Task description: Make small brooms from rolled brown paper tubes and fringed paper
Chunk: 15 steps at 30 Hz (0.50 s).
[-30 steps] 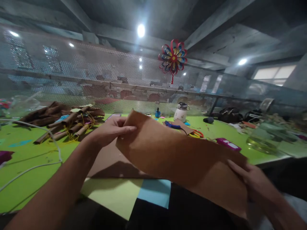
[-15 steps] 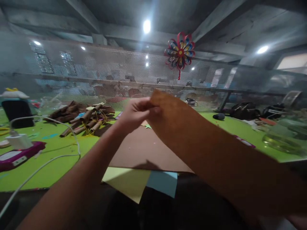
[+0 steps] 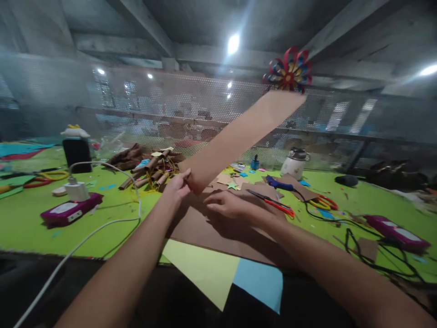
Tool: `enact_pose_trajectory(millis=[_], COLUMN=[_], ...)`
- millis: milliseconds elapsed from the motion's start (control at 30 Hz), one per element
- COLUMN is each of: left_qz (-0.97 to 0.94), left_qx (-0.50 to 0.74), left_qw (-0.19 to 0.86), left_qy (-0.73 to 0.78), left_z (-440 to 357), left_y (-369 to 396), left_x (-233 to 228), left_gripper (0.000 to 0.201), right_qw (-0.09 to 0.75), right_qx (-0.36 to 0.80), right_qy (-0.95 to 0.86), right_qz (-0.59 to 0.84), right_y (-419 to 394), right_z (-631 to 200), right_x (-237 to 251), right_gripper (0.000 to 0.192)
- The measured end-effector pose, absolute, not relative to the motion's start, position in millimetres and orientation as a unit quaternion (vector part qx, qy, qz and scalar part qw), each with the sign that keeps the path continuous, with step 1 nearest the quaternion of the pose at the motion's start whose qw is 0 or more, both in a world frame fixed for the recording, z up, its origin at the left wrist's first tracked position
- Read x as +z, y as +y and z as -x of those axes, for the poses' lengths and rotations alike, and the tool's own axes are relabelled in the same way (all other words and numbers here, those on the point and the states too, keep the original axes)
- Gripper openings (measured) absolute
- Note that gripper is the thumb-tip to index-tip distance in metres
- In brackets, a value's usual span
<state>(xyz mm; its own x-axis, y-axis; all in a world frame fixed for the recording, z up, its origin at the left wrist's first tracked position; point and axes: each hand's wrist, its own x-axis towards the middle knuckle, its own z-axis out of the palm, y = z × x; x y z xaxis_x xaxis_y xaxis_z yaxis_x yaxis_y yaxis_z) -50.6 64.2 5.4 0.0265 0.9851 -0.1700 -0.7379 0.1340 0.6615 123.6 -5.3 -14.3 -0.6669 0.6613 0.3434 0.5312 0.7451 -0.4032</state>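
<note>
Hands and paper at the middle of the table's near edge

The left hand point(image 3: 177, 187) is pinching the low end of a paper strip point(image 3: 239, 136) slanting up rightward; the right hand point(image 3: 228, 207) is lying flat on a sheet point(image 3: 201, 228) just right of it. Rolled tubes point(image 3: 150, 171) are lying behind-left, scissors point(image 3: 273, 203) right, and what may be a jug point(image 3: 295, 162) behind those.
</note>
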Motion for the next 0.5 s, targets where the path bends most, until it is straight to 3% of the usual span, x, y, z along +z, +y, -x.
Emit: enact_pose_trajectory(millis=[200,500], left_qz=[-0.157,-0.105], left_qx=[0.631,0.692], left_qw=[0.68,0.637], left_qy=[0.339,0.322], left_z=[55,58], left_y=[78,86], left_x=[-33,-38], left_gripper=[0.024,0.027], right_qw=[0.187,0.238], right_qx=[0.074,-0.082], right_qy=[-0.942,-0.887], right_qz=[0.27,0.386], right_y=[-24,-181], right_z=[-109,-254], right_x=[-38,-57], right_gripper=[0.018,0.025])
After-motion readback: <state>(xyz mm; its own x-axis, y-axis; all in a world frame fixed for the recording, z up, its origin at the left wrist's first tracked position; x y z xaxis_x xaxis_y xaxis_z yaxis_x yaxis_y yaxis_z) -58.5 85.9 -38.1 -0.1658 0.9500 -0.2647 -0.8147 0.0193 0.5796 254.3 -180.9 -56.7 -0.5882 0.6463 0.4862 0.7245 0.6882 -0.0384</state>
